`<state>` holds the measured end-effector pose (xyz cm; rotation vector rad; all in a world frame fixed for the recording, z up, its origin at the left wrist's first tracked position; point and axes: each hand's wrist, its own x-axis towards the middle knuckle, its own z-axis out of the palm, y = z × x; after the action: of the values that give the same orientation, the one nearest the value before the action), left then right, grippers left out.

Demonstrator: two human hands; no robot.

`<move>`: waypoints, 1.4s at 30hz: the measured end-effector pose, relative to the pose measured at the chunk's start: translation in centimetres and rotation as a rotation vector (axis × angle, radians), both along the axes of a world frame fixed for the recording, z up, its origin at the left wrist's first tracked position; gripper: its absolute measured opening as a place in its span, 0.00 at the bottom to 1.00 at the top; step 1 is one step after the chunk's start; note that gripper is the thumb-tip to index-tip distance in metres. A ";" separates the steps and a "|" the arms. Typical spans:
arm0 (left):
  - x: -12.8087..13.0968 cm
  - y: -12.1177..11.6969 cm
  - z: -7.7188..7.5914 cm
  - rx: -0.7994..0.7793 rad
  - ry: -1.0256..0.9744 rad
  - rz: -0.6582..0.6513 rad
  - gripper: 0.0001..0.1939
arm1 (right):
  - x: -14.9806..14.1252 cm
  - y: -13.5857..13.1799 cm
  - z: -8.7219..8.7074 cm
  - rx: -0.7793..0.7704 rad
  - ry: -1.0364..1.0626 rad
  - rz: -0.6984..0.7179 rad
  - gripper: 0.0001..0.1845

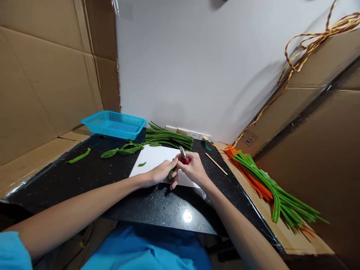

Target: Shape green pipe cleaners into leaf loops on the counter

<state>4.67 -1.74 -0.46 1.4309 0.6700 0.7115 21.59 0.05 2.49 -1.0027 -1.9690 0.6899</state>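
My left hand point(163, 172) is closed around a short piece of green pipe cleaner point(171, 173), mostly hidden by the fingers. Right beside it, my right hand point(193, 166) grips a small red-handled tool point(182, 153) with silver jaws that point up and away; whether it is pliers or scissors I cannot make out. The two hands meet over a white sheet of paper point(154, 157). A small green pipe cleaner piece point(142, 164) lies on the sheet to the left. Left of the paper are bent green pipe cleaner loops point(128, 149).
A blue basket point(112, 132) stands at the back left. Green pipe cleaners point(168, 137) lie behind the paper. A wooden stick point(216, 164) and orange point(260, 187) and bright green pipe cleaners point(261, 174) are at the right. One green strip point(79, 156) lies far left. Cardboard walls point(50, 75) flank the black table point(112, 176).
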 end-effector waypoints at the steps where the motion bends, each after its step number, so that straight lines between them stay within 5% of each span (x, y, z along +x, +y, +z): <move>1: 0.0 0.0 0.0 -0.006 0.003 0.005 0.38 | 0.0 0.0 0.1 0.008 -0.009 0.009 0.08; 21: 0.2 -0.2 0.1 0.064 0.029 0.074 0.43 | -0.3 -0.5 0.3 0.050 0.038 -0.011 0.09; 37: 0.4 -0.5 0.1 0.013 -0.016 0.146 0.37 | -0.4 0.5 -0.8 -0.072 0.267 0.009 0.05; 42: 0.3 -0.7 0.7 -0.133 -0.125 0.106 0.30 | 0.0 0.7 -0.7 -0.145 0.343 0.024 0.07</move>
<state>4.95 -2.47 0.22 1.2260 0.6859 0.8170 21.59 0.73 1.83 -0.8797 -1.6522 0.9611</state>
